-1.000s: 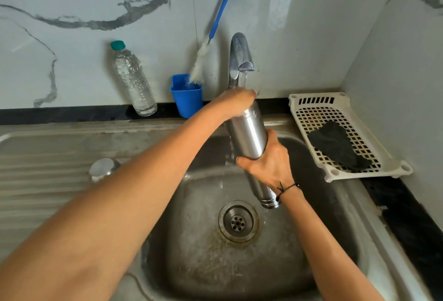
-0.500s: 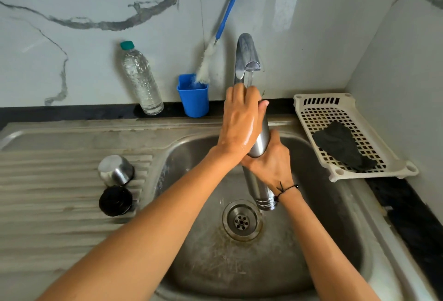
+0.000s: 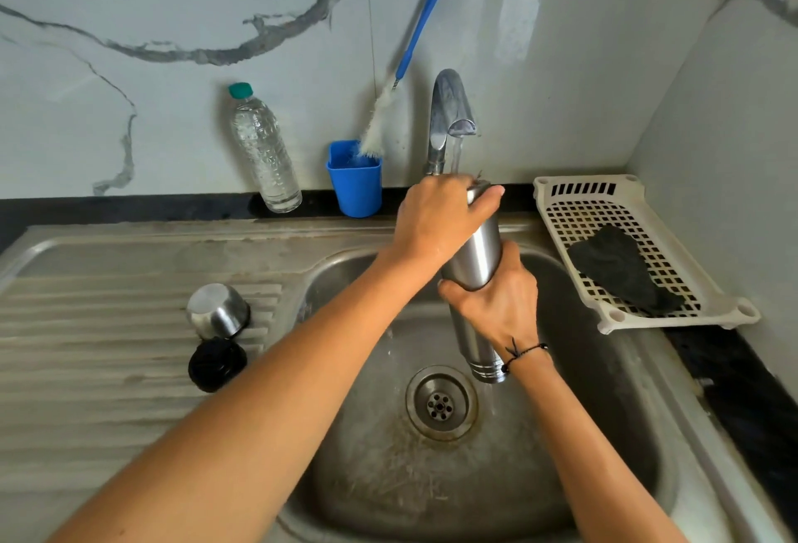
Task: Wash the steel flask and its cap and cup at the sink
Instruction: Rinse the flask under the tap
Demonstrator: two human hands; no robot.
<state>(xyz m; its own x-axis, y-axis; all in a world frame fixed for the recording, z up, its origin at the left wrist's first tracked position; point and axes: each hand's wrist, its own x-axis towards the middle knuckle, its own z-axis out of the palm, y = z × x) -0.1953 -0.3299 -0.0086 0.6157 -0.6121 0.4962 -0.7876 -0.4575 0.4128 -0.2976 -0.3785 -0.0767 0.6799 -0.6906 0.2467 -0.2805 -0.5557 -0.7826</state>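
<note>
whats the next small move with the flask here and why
Probably slide the left hand down the steel flask, rubbing it under the tap. Water runs onto the flask's upper end and drips off below, the right hand grips its middle, and the left covers the top.

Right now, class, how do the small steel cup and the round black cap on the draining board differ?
The small steel cup is shiny bare metal; the round black cap is dark and dull. The cup stands taller, seemingly mouth down; the cap sits low and flat, nearer the camera. Both rest untouched on the ribbed draining board.
</note>
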